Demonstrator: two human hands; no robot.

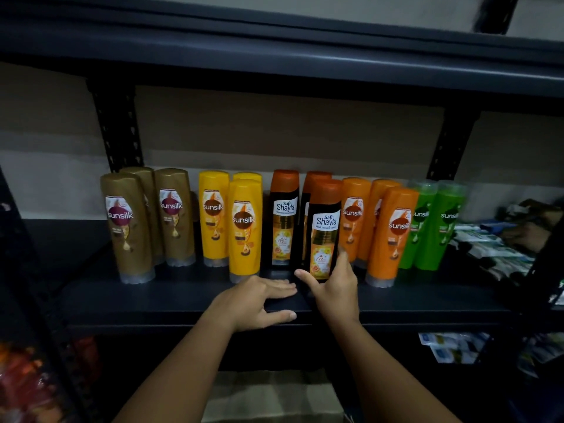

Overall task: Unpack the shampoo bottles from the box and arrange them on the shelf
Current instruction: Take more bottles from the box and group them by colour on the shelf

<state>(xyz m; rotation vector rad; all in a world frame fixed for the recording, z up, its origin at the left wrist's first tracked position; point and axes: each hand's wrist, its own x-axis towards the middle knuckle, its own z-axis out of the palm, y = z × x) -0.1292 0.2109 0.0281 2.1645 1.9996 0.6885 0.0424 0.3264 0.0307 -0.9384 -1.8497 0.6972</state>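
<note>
A dark shelf (183, 303) carries upright shampoo bottles in colour groups: brown (129, 227), yellow (244, 227), black with orange caps (283, 218), orange (393, 233) and green (439, 224). My right hand (332, 288) grips the base of the front black Shayla bottle (325, 227), which stands on the shelf ahead of two others. My left hand (259, 300) rests flat on the shelf's front edge, fingers straight, just left of that bottle. A cardboard box (271, 395) shows below between my forearms.
Packets and small boxes (500, 245) lie heaped at the shelf's right end. More packets (451, 349) sit on the lower shelf at right, and red-orange goods (27, 377) at lower left. Black slotted uprights (116, 126) frame the bay. The upper shelf (274, 56) hangs overhead.
</note>
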